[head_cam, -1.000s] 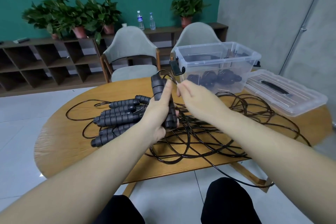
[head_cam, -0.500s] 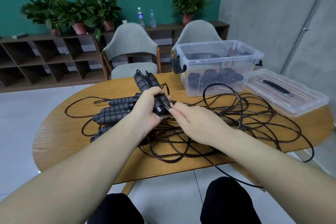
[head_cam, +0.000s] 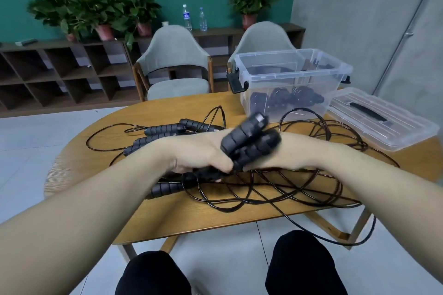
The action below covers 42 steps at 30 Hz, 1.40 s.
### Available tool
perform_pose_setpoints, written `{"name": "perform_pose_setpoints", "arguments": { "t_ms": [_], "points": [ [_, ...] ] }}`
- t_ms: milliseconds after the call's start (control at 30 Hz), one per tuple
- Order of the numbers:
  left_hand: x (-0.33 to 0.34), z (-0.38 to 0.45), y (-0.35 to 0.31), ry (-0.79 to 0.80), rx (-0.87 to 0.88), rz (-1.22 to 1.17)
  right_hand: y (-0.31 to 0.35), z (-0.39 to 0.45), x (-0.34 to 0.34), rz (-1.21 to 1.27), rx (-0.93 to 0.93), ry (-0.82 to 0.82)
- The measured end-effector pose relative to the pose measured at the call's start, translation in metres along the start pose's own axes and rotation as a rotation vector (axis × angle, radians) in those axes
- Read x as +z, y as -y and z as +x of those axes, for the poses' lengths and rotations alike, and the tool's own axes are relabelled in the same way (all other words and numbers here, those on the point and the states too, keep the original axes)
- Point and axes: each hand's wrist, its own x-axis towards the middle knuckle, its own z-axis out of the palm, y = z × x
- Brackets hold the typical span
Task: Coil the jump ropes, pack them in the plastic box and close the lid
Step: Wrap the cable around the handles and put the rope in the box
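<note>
- Jump rope handles (head_cam: 249,141), two ribbed black ones, sit bunched in the left hand (head_cam: 203,151), whose fingers curl round them; half a second ago they pointed up and away to the left, now they tilt up toward the right.
- Right hand (head_cam: 280,153) lies just behind the handles, touching them; its fingers are hidden, so I cannot tell its grip. Earlier it pinched the cord beside the handles.
- Loose black cords (head_cam: 282,189) sprawl across the wooden table (head_cam: 191,213), one strand hanging over the near edge.
- More handles (head_cam: 165,130) lie on the table beyond the left wrist.
- Plastic box (head_cam: 287,81) stands open at the far right of the table, dark coiled ropes inside, where it stood before.
- Its lid (head_cam: 381,120) rests flat just to the right of it.
</note>
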Motion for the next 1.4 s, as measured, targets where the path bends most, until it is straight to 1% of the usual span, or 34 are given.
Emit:
{"name": "perform_pose_setpoints", "arguments": {
  "t_ms": [67,133,233,300,400,500,567,600,667,700,800,867,933,1033,1100,1200,1267,1333,1400],
  "points": [
    [0.011,0.001,-0.017,0.02,-0.04,0.428,-0.003,0.006,-0.006,-0.066,0.003,0.051],
    [0.019,0.003,-0.031,-0.032,-0.089,0.711,-0.001,0.01,-0.013,-0.161,0.037,0.062],
    [0.025,0.009,-0.031,-0.092,-0.186,0.95,0.008,0.01,-0.023,-0.167,0.083,-0.022],
    [0.025,0.012,-0.024,-0.172,-0.264,1.113,0.014,0.007,-0.029,-0.189,0.102,-0.106],
    [0.021,0.017,-0.015,-0.284,-0.349,1.201,0.028,0.003,-0.031,-0.17,0.117,-0.18],
    [0.019,0.022,-0.011,-0.416,-0.35,1.24,0.047,-0.001,-0.024,-0.186,0.107,-0.248],
    [0.012,0.024,-0.009,-0.516,-0.351,1.207,0.058,-0.006,-0.017,-0.216,0.082,-0.326],
    [0.008,0.024,-0.007,-0.536,-0.367,1.145,0.061,-0.008,-0.013,-0.209,0.07,-0.366],
    [-0.002,0.022,-0.001,-0.563,-0.4,0.929,0.064,-0.013,-0.002,-0.173,0.036,-0.421],
    [-0.007,0.019,0.004,-0.582,-0.391,0.776,0.065,-0.014,0.005,-0.141,0.02,-0.422],
    [-0.012,0.012,0.022,-0.622,-0.238,0.146,0.06,-0.017,0.024,-0.055,0.008,-0.397],
    [-0.009,0.009,0.025,-0.569,-0.141,-0.17,0.054,-0.018,0.033,0.031,0.015,-0.391],
    [-0.003,0.007,0.023,-0.532,-0.055,-0.353,0.048,-0.019,0.039,0.1,0.006,-0.356],
    [0.001,0.004,0.022,-0.493,0.04,-0.52,0.039,-0.022,0.041,0.095,0.032,-0.295],
    [0.004,0.001,0.025,-0.448,0.088,-0.558,0.031,-0.024,0.039,0.098,0.075,-0.234],
    [0.007,-0.004,0.024,-0.339,0.126,-0.449,0.024,-0.025,0.034,0.081,0.083,-0.157],
    [0.009,-0.008,0.02,-0.25,0.141,-0.275,0.021,-0.024,0.028,0.019,0.116,-0.086],
    [0.009,-0.011,0.014,-0.2,0.147,0.008,0.017,-0.025,0.02,-0.038,0.151,-0.027],
    [0.01,-0.014,0.004,-0.159,0.144,0.272,0.014,-0.027,0.011,-0.133,0.142,-0.012]
  ]
}}
